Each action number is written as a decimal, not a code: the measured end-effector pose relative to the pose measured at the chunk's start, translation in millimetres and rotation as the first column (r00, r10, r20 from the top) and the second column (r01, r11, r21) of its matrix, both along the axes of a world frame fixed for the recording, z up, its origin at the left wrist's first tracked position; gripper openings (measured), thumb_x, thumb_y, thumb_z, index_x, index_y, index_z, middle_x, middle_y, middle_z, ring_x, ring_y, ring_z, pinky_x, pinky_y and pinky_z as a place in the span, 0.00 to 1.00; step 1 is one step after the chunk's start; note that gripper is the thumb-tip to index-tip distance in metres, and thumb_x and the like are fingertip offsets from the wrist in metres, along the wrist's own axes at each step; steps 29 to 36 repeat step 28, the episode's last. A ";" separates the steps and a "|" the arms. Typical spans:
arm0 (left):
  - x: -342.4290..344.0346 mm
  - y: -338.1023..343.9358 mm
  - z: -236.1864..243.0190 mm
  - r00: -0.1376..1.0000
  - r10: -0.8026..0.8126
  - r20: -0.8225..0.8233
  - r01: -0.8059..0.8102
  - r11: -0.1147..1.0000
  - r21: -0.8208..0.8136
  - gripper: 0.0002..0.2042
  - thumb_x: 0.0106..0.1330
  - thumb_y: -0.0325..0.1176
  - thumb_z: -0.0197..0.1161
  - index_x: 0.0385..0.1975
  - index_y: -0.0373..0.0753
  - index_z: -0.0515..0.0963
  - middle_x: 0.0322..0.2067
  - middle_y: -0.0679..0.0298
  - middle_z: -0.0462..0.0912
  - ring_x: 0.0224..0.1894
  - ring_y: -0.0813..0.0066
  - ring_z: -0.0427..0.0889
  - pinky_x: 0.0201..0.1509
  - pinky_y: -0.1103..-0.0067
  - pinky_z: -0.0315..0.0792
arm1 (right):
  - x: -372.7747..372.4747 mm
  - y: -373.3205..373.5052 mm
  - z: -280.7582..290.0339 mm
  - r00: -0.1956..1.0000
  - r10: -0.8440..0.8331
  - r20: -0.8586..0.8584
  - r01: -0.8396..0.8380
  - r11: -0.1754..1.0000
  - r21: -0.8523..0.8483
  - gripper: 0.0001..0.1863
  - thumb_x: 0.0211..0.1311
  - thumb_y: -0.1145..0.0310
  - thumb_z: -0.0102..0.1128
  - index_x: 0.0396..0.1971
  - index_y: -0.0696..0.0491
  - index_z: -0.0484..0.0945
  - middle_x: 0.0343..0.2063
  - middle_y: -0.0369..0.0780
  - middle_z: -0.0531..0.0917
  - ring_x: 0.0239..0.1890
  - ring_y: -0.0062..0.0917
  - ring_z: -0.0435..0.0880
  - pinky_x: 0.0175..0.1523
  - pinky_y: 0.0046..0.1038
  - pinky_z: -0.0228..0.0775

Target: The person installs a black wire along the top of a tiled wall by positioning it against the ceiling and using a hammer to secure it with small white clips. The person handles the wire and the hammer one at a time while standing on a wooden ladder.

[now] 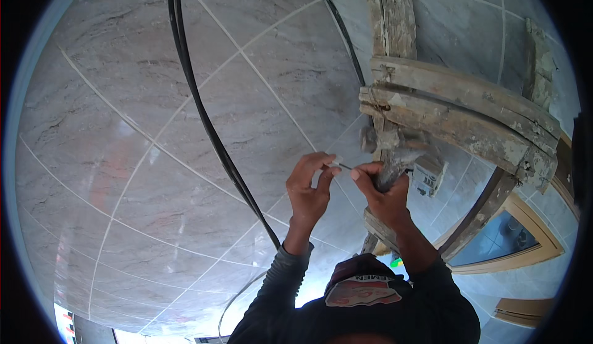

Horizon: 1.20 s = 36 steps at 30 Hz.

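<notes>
My left hand (pixel 309 186) is raised, its thumb and fingertips brought together around a small pale piece (pixel 338 159) too small to name. A thin dark rod-like piece (pixel 345 166) spans the short gap between both hands' fingertips. Close by, my right hand (pixel 388 200) has its fingers curled around a crumpled, see-through plastic bag (pixel 390 172), with the thumb tip against the rod's end. The bag's contents are hard to make out. Just right of that hand is a white printed box (pixel 427 176), partly hidden by the fingers.
Worn, paint-spattered wooden beams (pixel 457 112) cross the upper right, joined to an upright plank (pixel 398 22). Black cables (pixel 207 115) hang down across the grey tiled wall (pixel 136 177). A wood-framed window (pixel 503 239) lies at lower right. Beneath my hands is a dark cap (pixel 364 276).
</notes>
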State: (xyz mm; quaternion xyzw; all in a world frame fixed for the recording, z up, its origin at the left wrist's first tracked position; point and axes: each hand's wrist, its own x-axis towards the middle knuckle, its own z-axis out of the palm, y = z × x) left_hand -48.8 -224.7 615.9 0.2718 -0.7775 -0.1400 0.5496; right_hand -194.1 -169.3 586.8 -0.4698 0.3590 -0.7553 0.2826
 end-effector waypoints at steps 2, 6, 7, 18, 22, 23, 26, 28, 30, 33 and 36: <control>3.3 5.5 -6.2 0.993 0.017 0.116 -0.009 0.997 -0.074 0.12 0.55 0.14 0.66 0.38 0.36 0.81 0.35 0.60 0.82 0.35 0.70 0.82 0.39 0.78 0.76 | 0.2 5.1 -10.9 1.000 -0.006 -0.012 0.006 1.000 -0.002 0.06 0.59 0.72 0.68 0.26 0.58 0.83 0.14 0.30 0.76 0.18 0.10 0.69 0.23 0.19 0.61; 0.6 22.0 -29.3 0.983 -0.051 0.178 0.052 0.999 -0.001 0.09 0.56 0.13 0.63 0.33 0.35 0.79 0.32 0.57 0.82 0.36 0.63 0.83 0.40 0.75 0.76 | -4.7 29.5 -29.2 0.995 0.013 -0.098 0.000 0.992 0.125 0.08 0.59 0.72 0.68 0.25 0.60 0.83 0.16 0.32 0.78 0.20 0.12 0.71 0.24 0.21 0.62; 1.2 26.1 -44.5 0.987 -0.056 0.153 0.043 0.995 0.085 0.09 0.56 0.13 0.62 0.33 0.35 0.79 0.32 0.57 0.81 0.36 0.62 0.83 0.40 0.75 0.76 | -5.6 35.5 -34.6 0.995 0.002 -0.098 0.009 0.994 0.109 0.08 0.59 0.72 0.68 0.25 0.60 0.83 0.16 0.32 0.78 0.20 0.12 0.71 0.24 0.21 0.62; -11.5 63.4 -126.9 0.943 -0.309 0.123 0.224 0.864 0.450 0.08 0.59 0.15 0.58 0.35 0.34 0.76 0.31 0.58 0.80 0.34 0.68 0.81 0.41 0.76 0.74 | -16.7 85.8 -107.0 0.977 -0.069 -0.203 0.161 0.861 0.482 0.13 0.57 0.64 0.69 0.23 0.61 0.82 0.14 0.35 0.79 0.18 0.14 0.74 0.25 0.24 0.66; -3.7 57.4 -135.4 0.899 -0.411 0.152 0.261 0.781 0.567 0.07 0.61 0.18 0.60 0.37 0.34 0.77 0.33 0.57 0.81 0.37 0.69 0.82 0.43 0.75 0.75 | -7.4 87.2 -127.0 0.974 -0.061 -0.216 0.166 0.844 0.510 0.14 0.58 0.62 0.69 0.23 0.59 0.82 0.13 0.33 0.77 0.18 0.14 0.73 0.24 0.24 0.66; -1.5 53.5 -135.3 0.899 -0.412 0.149 0.264 0.781 0.566 0.07 0.61 0.18 0.60 0.37 0.34 0.77 0.33 0.57 0.81 0.37 0.69 0.82 0.43 0.75 0.75 | -5.7 86.4 -131.7 0.974 -0.062 -0.220 0.169 0.844 0.509 0.14 0.58 0.62 0.69 0.23 0.59 0.82 0.13 0.33 0.77 0.18 0.14 0.73 0.24 0.24 0.66; 8.8 36.3 -128.8 0.871 -0.430 0.237 0.236 0.790 0.565 0.07 0.63 0.21 0.61 0.40 0.35 0.77 0.34 0.57 0.82 0.39 0.68 0.82 0.45 0.75 0.75 | -4.3 77.8 -144.1 0.984 0.014 -0.177 0.094 0.804 0.587 0.16 0.59 0.59 0.69 0.24 0.59 0.83 0.13 0.33 0.78 0.17 0.14 0.73 0.24 0.24 0.66; 14.3 14.0 -110.0 0.967 -0.221 0.131 0.135 0.872 0.470 0.08 0.65 0.23 0.62 0.42 0.35 0.78 0.36 0.56 0.82 0.42 0.63 0.83 0.49 0.73 0.75 | -3.5 71.6 -147.3 0.991 -0.053 -0.123 0.114 0.816 0.566 0.17 0.58 0.57 0.70 0.28 0.58 0.84 0.14 0.34 0.79 0.17 0.14 0.74 0.25 0.23 0.67; 14.3 14.0 -110.0 0.967 -0.221 0.131 0.135 0.872 0.470 0.08 0.65 0.23 0.62 0.42 0.35 0.78 0.36 0.56 0.82 0.42 0.63 0.83 0.49 0.73 0.75 | -3.5 71.6 -147.3 0.991 -0.053 -0.123 0.114 0.816 0.566 0.17 0.58 0.57 0.70 0.28 0.58 0.84 0.14 0.34 0.79 0.17 0.14 0.74 0.25 0.23 0.67; 14.3 14.0 -110.0 0.967 -0.221 0.131 0.135 0.872 0.470 0.08 0.65 0.23 0.62 0.42 0.35 0.78 0.36 0.56 0.82 0.42 0.63 0.83 0.49 0.73 0.75 | -3.5 71.6 -147.3 0.991 -0.053 -0.123 0.114 0.816 0.566 0.17 0.58 0.57 0.70 0.28 0.58 0.84 0.14 0.34 0.79 0.17 0.14 0.74 0.25 0.23 0.67; 14.3 14.0 -110.0 0.967 -0.221 0.131 0.135 0.872 0.470 0.08 0.65 0.23 0.62 0.42 0.35 0.78 0.36 0.56 0.82 0.42 0.63 0.83 0.49 0.73 0.75 | -3.5 71.6 -147.3 0.991 -0.053 -0.123 0.114 0.816 0.566 0.17 0.58 0.57 0.70 0.28 0.58 0.84 0.14 0.34 0.79 0.17 0.14 0.74 0.25 0.23 0.67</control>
